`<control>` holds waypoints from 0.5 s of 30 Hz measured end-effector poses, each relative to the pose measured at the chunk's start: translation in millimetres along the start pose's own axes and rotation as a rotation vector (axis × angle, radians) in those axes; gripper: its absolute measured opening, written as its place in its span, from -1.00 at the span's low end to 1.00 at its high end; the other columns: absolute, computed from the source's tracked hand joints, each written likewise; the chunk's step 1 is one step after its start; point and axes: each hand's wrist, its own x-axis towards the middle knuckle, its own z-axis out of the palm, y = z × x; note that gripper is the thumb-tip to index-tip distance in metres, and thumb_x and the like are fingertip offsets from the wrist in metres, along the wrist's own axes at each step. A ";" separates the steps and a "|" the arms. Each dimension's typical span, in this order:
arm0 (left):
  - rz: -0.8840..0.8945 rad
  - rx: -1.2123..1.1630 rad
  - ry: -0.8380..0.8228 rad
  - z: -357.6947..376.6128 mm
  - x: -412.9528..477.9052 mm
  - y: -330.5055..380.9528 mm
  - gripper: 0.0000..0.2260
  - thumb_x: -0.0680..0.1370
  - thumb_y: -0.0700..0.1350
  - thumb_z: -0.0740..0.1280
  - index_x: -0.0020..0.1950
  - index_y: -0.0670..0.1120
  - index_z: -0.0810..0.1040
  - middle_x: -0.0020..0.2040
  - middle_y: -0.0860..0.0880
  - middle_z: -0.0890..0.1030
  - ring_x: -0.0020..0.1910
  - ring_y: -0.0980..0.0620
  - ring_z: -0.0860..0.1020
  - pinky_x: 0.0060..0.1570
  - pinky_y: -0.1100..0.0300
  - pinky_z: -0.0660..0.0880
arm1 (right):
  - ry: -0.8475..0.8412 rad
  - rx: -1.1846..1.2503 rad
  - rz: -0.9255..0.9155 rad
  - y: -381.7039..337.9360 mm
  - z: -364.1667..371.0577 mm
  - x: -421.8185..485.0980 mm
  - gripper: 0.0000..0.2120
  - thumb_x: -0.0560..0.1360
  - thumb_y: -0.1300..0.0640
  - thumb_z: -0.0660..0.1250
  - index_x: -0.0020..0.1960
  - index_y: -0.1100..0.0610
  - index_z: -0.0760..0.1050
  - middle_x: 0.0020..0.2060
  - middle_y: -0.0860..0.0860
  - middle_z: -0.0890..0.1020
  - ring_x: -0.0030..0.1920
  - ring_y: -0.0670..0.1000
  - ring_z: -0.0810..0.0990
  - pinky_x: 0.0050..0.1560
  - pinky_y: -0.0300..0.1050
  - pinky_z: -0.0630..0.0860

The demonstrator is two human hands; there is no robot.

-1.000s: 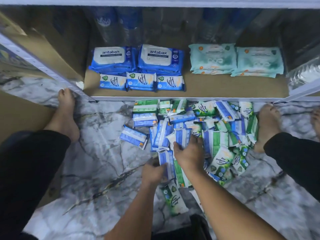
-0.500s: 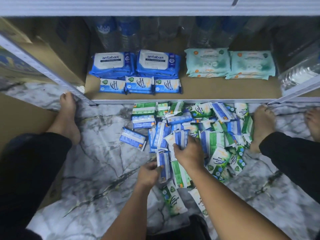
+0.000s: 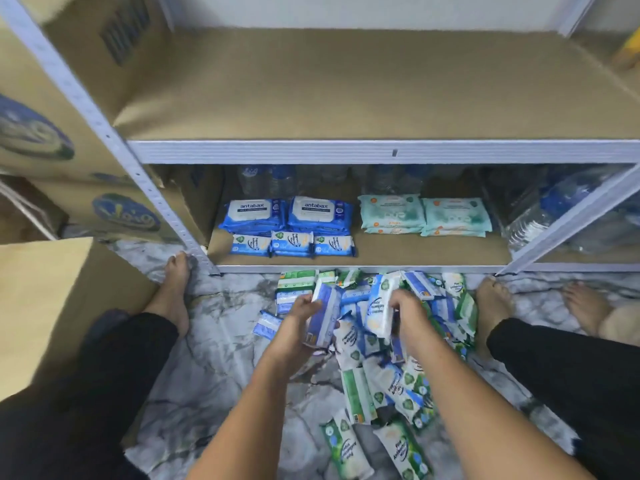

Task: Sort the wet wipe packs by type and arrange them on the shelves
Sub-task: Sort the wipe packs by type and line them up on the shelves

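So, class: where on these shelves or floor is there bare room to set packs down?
Upper shelf: bare board. Lower shelf: a free strip before the teal packs, right of the small blue packs. Floor: open between the left foot and the pile. Crowded: the pile, where the left hand holds a blue pack, the right hand a white pack.
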 end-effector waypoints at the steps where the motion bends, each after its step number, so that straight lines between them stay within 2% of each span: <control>1: 0.028 0.054 0.001 3.4 -2.6 8.4 -0.84 0.65 -0.11 0.25 0.19 -0.11 0.40 0.04 -0.22 0.53 -0.17 -0.13 0.58 -0.18 -0.02 0.53 | -0.047 0.100 0.005 -6.6 -2.0 -6.8 -0.91 0.36 0.17 0.32 -0.18 0.17 0.43 -0.29 0.17 0.49 -0.26 0.14 0.50 -0.06 0.09 0.45; 2: 0.049 0.129 0.009 5.8 -5.1 15.0 -0.86 0.67 -0.10 0.21 0.21 -0.06 0.40 0.05 -0.19 0.55 -0.16 -0.12 0.59 -0.12 -0.08 0.57 | -0.087 0.194 0.002 -11.0 -3.9 -11.6 -0.81 0.29 0.16 0.37 -0.14 0.16 0.44 -0.27 0.18 0.52 -0.26 0.17 0.53 -0.07 0.11 0.49; 4: 0.085 0.297 0.053 10.2 -12.5 25.5 -0.84 0.67 -0.11 0.20 0.22 0.06 0.44 0.08 -0.12 0.60 -0.12 -0.08 0.61 -0.04 -0.11 0.60 | -0.114 0.255 -0.072 -18.3 -5.9 -21.3 -0.88 0.41 0.25 0.36 -0.08 0.15 0.45 -0.22 0.19 0.59 -0.27 0.18 0.58 -0.11 0.13 0.55; 6: 0.146 0.450 0.114 13.9 -21.5 30.3 -0.74 0.64 -0.10 0.32 0.30 0.10 0.42 0.18 -0.06 0.55 -0.17 0.00 0.60 -0.24 0.10 0.58 | -0.076 0.164 -0.173 -15.7 -7.6 -23.2 -0.83 0.54 0.34 0.27 0.00 0.08 0.46 -0.08 0.18 0.64 -0.17 0.19 0.63 -0.01 0.28 0.59; 7: 0.179 0.506 0.145 13.5 -23.7 28.9 -0.62 0.60 -0.08 0.41 0.37 0.09 0.40 0.20 -0.01 0.52 -0.21 0.06 0.59 -0.35 0.19 0.54 | -0.061 0.102 -0.219 -13.1 -8.9 -24.9 -0.79 0.56 0.33 0.27 0.04 0.03 0.45 -0.01 0.16 0.64 -0.10 0.21 0.65 0.07 0.31 0.58; 9: 0.204 0.554 0.200 9.4 -26.6 21.2 -0.43 0.50 -0.06 0.53 0.46 0.02 0.38 0.16 0.00 0.53 -0.28 0.13 0.61 -0.46 0.30 0.48 | -0.034 -0.029 -0.282 -4.6 -11.9 -25.5 -0.64 0.56 0.29 0.29 0.17 -0.14 0.39 0.05 0.08 0.62 -0.01 0.22 0.65 0.08 0.23 0.61; 11: 0.218 0.592 0.235 3.8 -28.4 10.9 -0.35 0.46 -0.03 0.57 0.48 -0.03 0.40 0.14 -0.06 0.54 -0.19 0.05 0.64 -0.44 0.30 0.47 | -0.032 -0.121 -0.293 4.5 -12.7 -29.7 -0.51 0.57 0.30 0.30 0.26 -0.24 0.32 0.07 0.03 0.58 -0.03 0.19 0.65 -0.06 0.09 0.60; 13: 0.245 0.686 0.250 -2.1 -29.3 0.2 -0.33 0.45 0.06 0.55 0.49 0.04 0.37 0.21 -0.06 0.47 -0.01 -0.01 0.62 -0.35 0.29 0.52 | -0.030 -0.197 -0.288 10.3 -11.5 -33.8 -0.52 0.56 0.31 0.33 0.23 -0.22 0.34 0.07 0.04 0.61 -0.07 0.11 0.67 -0.18 -0.02 0.61; 15: 0.274 0.781 0.273 -5.8 -31.7 -8.4 -0.34 0.47 0.12 0.51 0.49 0.09 0.32 0.15 0.01 0.47 -0.04 0.04 0.62 -0.26 0.20 0.60 | -0.014 -0.257 -0.286 15.9 -10.9 -34.8 -0.58 0.55 0.32 0.36 0.16 -0.17 0.38 0.04 0.04 0.64 -0.11 0.05 0.67 -0.33 -0.12 0.56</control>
